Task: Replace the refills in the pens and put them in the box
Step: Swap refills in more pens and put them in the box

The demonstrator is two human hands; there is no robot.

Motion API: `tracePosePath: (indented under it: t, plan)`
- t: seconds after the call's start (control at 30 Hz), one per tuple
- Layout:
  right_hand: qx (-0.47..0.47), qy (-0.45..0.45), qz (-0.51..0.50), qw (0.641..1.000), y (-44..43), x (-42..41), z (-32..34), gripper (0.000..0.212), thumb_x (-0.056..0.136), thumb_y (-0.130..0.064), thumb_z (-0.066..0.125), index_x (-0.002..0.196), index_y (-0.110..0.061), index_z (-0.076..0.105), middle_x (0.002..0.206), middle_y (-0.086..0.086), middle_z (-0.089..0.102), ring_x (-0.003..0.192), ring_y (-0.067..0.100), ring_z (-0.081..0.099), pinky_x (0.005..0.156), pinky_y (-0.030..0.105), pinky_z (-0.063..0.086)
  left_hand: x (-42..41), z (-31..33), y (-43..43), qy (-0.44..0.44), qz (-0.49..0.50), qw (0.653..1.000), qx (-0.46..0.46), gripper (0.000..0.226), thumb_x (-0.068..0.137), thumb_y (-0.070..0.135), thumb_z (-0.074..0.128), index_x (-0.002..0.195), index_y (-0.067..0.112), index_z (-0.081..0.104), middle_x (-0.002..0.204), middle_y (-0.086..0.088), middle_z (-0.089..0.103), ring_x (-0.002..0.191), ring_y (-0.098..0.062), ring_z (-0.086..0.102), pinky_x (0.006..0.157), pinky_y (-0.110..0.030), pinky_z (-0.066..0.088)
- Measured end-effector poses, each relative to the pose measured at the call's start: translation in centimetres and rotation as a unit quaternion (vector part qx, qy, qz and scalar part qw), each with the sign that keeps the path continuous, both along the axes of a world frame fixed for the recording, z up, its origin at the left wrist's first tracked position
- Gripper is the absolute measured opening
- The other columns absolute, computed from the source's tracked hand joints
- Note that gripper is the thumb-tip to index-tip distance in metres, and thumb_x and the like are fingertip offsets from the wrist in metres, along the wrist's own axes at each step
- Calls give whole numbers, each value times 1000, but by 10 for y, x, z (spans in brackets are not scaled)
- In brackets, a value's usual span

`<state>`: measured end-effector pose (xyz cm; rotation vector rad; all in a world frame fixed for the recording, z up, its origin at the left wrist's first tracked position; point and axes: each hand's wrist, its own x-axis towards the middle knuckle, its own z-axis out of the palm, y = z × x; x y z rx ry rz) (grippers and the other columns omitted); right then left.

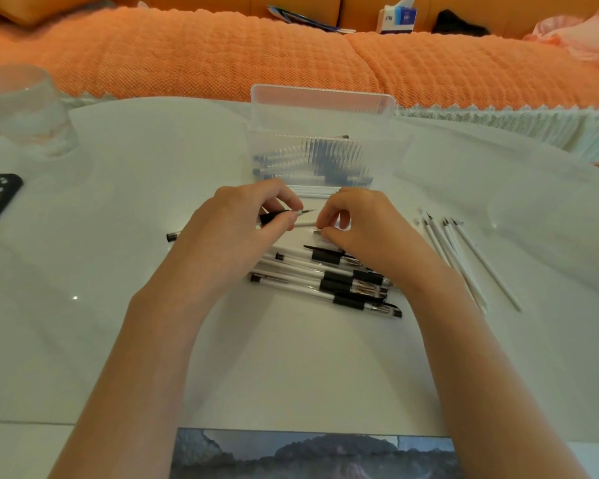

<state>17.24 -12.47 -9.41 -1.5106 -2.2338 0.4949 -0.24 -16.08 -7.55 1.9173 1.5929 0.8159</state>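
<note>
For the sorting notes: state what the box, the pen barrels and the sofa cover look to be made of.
Box: apparently hard plastic, clear and ribbed; its contents show through the wall as blurred stripes.
Pen barrels: probably transparent plastic with a glossy finish; they are see-through and smooth.
Sofa cover: orange textile, knitted or woven, with a matte finish and a regular bumpy texture.

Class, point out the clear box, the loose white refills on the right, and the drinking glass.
Clear box (322, 105), head view, on its raised lid.
White refills (446, 244), head view, on one refill's shaft.
Drinking glass (25, 108), head view, on its side wall.
</note>
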Motion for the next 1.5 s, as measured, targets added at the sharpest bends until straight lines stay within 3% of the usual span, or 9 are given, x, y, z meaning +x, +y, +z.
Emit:
tracePosePath:
  t: [0.13,0.27,0.47,0.63,0.77,1.23,1.4,1.5]
  plan:
    - [-9,38,-13,999,-3,5,4,13,85,-6,61,89,-17,67,80,-8,60,69,4,51,65,4,40,0,0,1,3,1,1000,0,8,90,31,58,95,35,64,84,15,67,87,-6,59,75,-32,48]
    - [1,116,-20,993,-7,14,13,27,89,-8,56,110,-22,65,87,-6,60,73,4,52,71,11,43,-1,0,1,-6,-1,1000,0,8,90,31,59,95,35,63,84,14,68,85,-6,60,72,-27,47]
    - [-23,194,-44,980,-14,16,17,13,82,-5,67,86,-17,71,81,-4,68,72,4,61,71,11,48,-1,0,2,-32,5,999,-7,8,87,27,63,95,29,64,82,13,68,76,1,60,75,-20,47]
    - [-33,252,-44,966,-14,15,20,8,77,-14,75,79,-20,69,76,-4,69,69,8,61,68,25,53,-1,0,1,-25,7,1000,-6,8,85,27,67,93,29,66,83,15,66,78,2,60,70,-13,41]
    - [-60,304,-31,950,-16,14,23,8,80,-6,72,85,-11,67,73,1,67,63,9,63,65,18,52,-2,1,2,-17,6,1000,0,7,85,28,67,91,30,66,83,15,66,81,3,60,68,-10,39]
    - [-91,324,5,942,-16,6,19,10,81,-3,70,91,-5,67,77,9,70,68,15,68,71,23,56,0,4,0,-22,-3,1000,9,9,84,26,68,93,29,66,85,15,67,85,1,60,74,-15,42]
    - [-96,299,10,949,-16,3,16,4,87,-11,65,90,-10,68,77,6,72,69,16,68,69,26,57,3,6,-1,-18,-13,1000,16,12,83,27,68,95,28,66,85,15,67,85,-1,61,72,-10,40]
    - [-103,269,7,958,-16,1,15,12,91,-20,60,89,-11,67,74,2,71,63,11,64,63,24,54,3,6,-1,-17,-14,1000,18,14,83,25,69,96,27,66,86,15,67,85,0,62,70,-4,38]
